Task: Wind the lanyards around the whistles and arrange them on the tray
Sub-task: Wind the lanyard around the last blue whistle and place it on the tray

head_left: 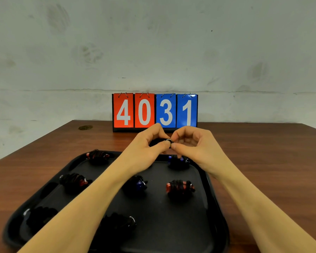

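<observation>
Black-wrapped whistle (165,142) with silver ring, frame center, above tray's far edge. Left hand (146,148) grip pinches its body; right hand (192,143) grip pinches its ring end. Black tray (213,207) below on brown bench (263,152) holds 7 wound whistles. Flip scoreboard (155,111) behind reads 4031.
</observation>
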